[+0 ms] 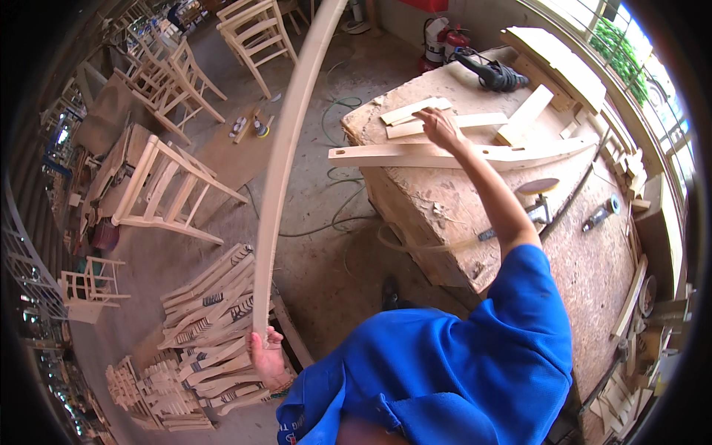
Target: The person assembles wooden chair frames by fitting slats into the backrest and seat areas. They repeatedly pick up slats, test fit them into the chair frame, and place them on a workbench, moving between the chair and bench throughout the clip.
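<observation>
My left hand [268, 357] is closed around the lower end of a long, pale wooden chair leg [285, 163], which rises steeply past the bench to the top of the view. Over the workbench [415, 196], my right hand [443, 129] reaches out with its fingers slightly bent and apart, close above several flat wooden slats [475, 123]. Whether the fingertips touch a slat is hard to tell. Beneath my right forearm lies a second, curved chair leg [404, 156] with slots cut in it, its left end overhanging the bench edge.
A disc sander [538, 196] with a hose and a small air tool [601, 213] lie on the bench; a black power tool [493, 73] is at its far end. Stacked curved wooden parts [215, 334] cover the floor at left, near an unfinished chair [174, 193]. A green hose [341, 196] crosses the floor.
</observation>
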The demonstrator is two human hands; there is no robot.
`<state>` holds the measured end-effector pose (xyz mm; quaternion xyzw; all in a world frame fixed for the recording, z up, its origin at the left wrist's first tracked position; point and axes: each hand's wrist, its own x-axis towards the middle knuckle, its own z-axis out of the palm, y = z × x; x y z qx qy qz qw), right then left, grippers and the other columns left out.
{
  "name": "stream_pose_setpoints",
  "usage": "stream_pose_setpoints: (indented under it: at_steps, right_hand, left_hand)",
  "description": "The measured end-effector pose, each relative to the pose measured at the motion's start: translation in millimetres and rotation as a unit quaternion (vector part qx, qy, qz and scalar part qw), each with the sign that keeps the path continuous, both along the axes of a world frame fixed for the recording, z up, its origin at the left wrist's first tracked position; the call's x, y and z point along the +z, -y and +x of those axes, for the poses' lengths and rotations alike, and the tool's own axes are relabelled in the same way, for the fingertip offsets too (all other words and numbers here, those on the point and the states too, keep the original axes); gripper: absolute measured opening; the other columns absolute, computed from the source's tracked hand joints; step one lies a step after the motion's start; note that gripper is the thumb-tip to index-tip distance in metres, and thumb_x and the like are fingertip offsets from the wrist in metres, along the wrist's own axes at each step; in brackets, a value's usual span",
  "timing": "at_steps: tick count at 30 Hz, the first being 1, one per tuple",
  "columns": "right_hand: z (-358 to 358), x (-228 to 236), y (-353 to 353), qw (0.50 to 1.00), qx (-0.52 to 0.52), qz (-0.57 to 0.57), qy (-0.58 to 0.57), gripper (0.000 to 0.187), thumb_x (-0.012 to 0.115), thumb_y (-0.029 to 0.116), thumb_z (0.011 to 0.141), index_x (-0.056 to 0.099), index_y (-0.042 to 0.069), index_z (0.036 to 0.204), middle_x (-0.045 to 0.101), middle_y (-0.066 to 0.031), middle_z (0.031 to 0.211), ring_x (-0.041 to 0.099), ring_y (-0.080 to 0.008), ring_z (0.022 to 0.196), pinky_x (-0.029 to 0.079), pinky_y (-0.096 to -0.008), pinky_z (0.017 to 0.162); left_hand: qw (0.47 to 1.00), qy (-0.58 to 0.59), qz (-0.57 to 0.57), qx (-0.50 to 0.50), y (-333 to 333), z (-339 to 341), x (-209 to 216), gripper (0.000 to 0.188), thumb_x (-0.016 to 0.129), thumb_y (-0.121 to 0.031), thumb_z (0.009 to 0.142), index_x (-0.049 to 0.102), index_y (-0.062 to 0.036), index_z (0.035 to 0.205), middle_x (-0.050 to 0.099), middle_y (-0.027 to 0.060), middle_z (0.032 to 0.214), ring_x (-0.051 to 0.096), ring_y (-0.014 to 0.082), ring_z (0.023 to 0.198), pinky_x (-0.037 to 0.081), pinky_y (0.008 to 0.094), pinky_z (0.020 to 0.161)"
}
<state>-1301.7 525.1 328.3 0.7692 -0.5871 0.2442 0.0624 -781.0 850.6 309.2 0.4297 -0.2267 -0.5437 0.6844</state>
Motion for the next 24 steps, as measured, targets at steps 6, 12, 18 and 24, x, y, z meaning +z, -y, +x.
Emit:
stream_pose_setpoints:
  at_steps: [6,12,18,24]
  right_hand:
    - [2.3,-28.2,91.2,0.976,0.043,0.163,-0.138,0.054,0.066,0.005,0.072,0.055,0.017,0.124,0.056,-0.0117,0.12,0.055,-0.032,0.109,0.046,-0.0417,0.091]
    - [-20.7,-8.8,118.0,0.981,0.015,0.152,-0.118,0.029,0.054,0.013,0.086,0.06,0.016,0.114,0.065,-0.0137,0.099,0.063,-0.0335,0.092,0.051,-0.0429,0.078]
    - [28.6,24.6,130.5,0.982,-0.107,0.148,0.044,0.032,0.051,0.016,0.091,0.05,0.016,0.123,0.065,-0.0184,0.095,0.064,-0.0338,0.089,0.05,-0.0442,0.073]
    - [146.8,70.0,129.1,0.758,0.108,0.224,0.603,0.053,0.053,0.019,0.089,0.039,0.003,0.137,0.054,-0.008,0.12,0.054,-0.0119,0.098,0.048,-0.0252,0.075]
  left_hand:
    - [0.999,0.023,0.016,-0.023,18.5,13.0,17.1,0.053,0.053,-0.013,0.091,0.035,-0.0016,0.14,0.06,0.0082,0.096,0.06,0.0131,0.08,0.053,0.0292,0.073]
    - [0.989,-0.064,0.116,-0.06,60.9,8.8,-1.8,0.049,0.044,-0.008,0.095,0.032,-0.0059,0.143,0.058,0.005,0.1,0.059,0.0108,0.086,0.051,0.0266,0.079]
    - [0.976,-0.134,0.171,-0.006,103.8,40.2,-31.4,0.028,0.05,-0.005,0.092,0.053,-0.0082,0.12,0.062,0.0086,0.098,0.061,0.0159,0.087,0.051,0.0314,0.078]
    - [0.87,-0.436,0.211,-0.09,180.4,105.2,-64.6,0.013,0.047,-0.007,0.09,0.051,-0.0027,0.102,0.061,0.0109,0.101,0.061,0.0145,0.083,0.051,0.0294,0.07]
